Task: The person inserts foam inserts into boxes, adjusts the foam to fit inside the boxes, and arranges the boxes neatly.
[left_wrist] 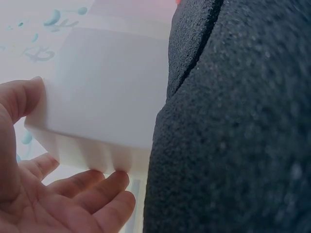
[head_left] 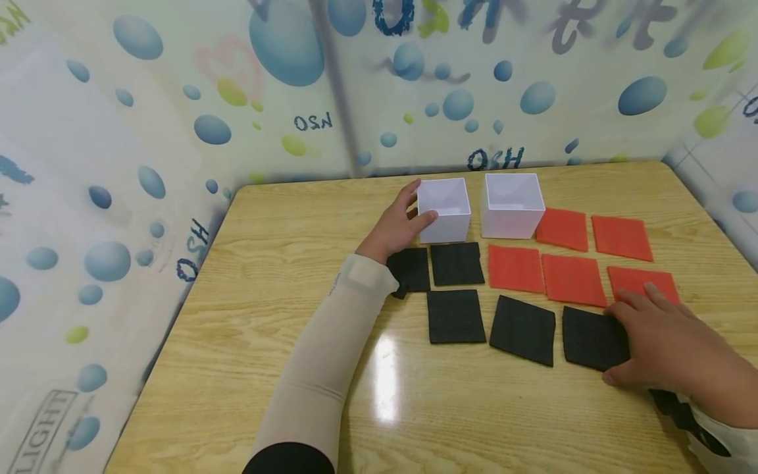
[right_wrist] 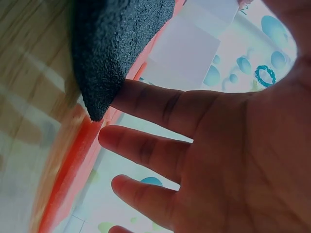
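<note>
My left hand point(head_left: 393, 227) holds the left white box point(head_left: 444, 227), thumb on its front face and fingers along its left side. In the left wrist view, the fingertips point(left_wrist: 121, 179) meet the wall of the box. My right hand point(head_left: 669, 336) is over the rightmost black foam square point(head_left: 592, 339), fingers spread and thumb by its near edge. In the right wrist view, the index finger point(right_wrist: 160, 104) reaches the edge of that black square point(right_wrist: 116, 53). Part of the square is hidden under the hand.
A second white box point(head_left: 512, 224) stands right of the first. Several red foam squares point(head_left: 573, 280) lie in front of it and to its right. More black squares point(head_left: 456, 316) lie nearer me, one point(head_left: 414, 268) partly behind my left wrist. A printed curtain point(head_left: 385, 138) borders the wooden table point(head_left: 266, 316).
</note>
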A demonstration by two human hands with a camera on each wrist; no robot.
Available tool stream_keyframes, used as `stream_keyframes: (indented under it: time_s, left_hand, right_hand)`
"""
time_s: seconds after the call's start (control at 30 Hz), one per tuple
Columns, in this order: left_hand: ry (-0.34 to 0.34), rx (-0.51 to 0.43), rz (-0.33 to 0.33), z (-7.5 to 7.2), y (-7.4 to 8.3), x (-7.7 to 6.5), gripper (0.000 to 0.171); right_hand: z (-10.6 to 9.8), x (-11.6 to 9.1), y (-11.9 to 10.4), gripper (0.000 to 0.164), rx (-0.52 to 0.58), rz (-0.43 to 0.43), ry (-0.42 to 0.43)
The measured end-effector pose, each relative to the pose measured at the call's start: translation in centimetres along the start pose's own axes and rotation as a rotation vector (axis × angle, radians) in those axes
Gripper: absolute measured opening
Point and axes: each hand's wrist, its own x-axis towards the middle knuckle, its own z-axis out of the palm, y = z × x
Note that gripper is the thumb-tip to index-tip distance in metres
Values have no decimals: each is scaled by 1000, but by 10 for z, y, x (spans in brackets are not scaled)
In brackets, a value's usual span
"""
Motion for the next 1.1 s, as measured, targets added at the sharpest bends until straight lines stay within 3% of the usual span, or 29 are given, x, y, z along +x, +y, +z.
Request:
stream_keyframes:
  time_s: [0.4, 0.77, 1.1]
  left_hand:
    - [-7, -10, 12, 1, 3, 4, 83]
    - [1, 10, 10, 1, 2, 3, 83]
    - [6, 14, 3, 1, -2, -2, 83]
  right_hand:
    - [-8, -3, 3, 111, -30, -55, 39]
    - [-12, -4, 9, 113, 142, -64, 70]
    - [-7, -4, 9, 102, 232, -168, 205]
